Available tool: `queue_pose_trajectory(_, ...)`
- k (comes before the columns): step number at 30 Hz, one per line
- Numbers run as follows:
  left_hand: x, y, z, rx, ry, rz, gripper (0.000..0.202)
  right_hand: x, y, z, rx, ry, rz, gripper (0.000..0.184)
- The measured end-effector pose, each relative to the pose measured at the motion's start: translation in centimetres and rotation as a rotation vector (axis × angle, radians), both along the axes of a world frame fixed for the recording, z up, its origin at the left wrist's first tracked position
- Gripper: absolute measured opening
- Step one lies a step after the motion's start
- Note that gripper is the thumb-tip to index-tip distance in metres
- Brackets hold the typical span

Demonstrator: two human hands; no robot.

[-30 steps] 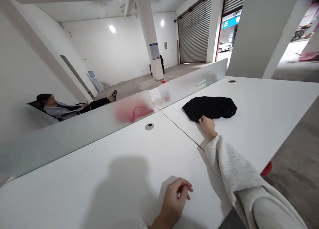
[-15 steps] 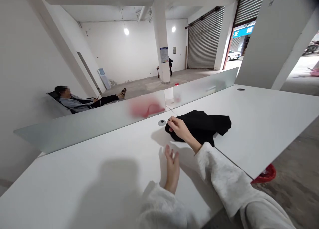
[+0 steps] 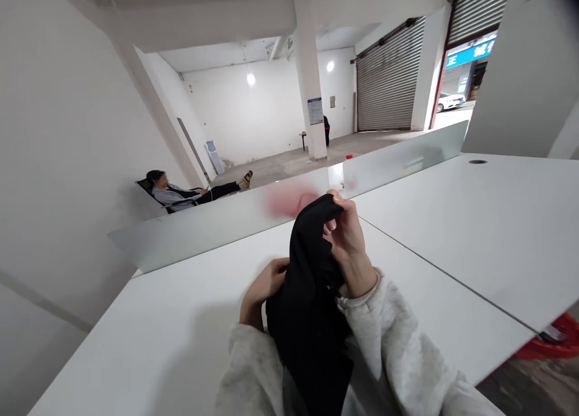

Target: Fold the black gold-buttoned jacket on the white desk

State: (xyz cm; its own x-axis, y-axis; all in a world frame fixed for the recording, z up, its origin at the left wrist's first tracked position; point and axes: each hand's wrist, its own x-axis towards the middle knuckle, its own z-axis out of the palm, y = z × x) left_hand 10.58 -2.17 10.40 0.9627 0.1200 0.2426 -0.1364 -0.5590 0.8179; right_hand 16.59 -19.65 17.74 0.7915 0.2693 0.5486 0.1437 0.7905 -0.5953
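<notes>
A piece of black cloth (image 3: pixel 307 301), apparently a garment, hangs in folds in front of me over the near part of the white desk. My right hand (image 3: pixel 350 235) pinches its upper edge between thumb and fingers and holds that end raised. On the cloth's left side is my left hand (image 3: pixel 265 286), bent towards it. Its fingertips disappear behind the fabric, so their grip on it is hidden. The lower end of the cloth drops towards my lap.
A frosted divider (image 3: pixel 217 229) crosses the white desk (image 3: pixel 452 223), with a blurred red shape behind it. A red bin (image 3: pixel 549 343) stands below the right edge. Beyond the divider, a person (image 3: pixel 176 193) reclines in a chair; another stands partly behind a pillar (image 3: pixel 312 72).
My right hand has brought the black cloth off the desk, nearer to me and upright. My left hand has moved left, to the cloth's side. The view has shifted.
</notes>
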Motion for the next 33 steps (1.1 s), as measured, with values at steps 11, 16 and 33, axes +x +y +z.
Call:
queue_pose_trajectory(11,-6.6,0.8,4.7,0.194,-0.765,1.174,0.041,2.5,-1.1,-1.3,-0.303,-0.146,-0.079,0.029)
queue_pose_trajectory(16,-6.2,3.0,4.8,0.276,-0.305,0.85,0.033,2.9,-0.1,-2.0,-0.525,-0.296,-0.106,0.027)
queue_pose_trajectory(33,-3.4,-0.9,4.7,-0.06,-0.071,0.476,0.041,0.3,1.6,-2.0,-0.604,-0.436,0.048,0.022)
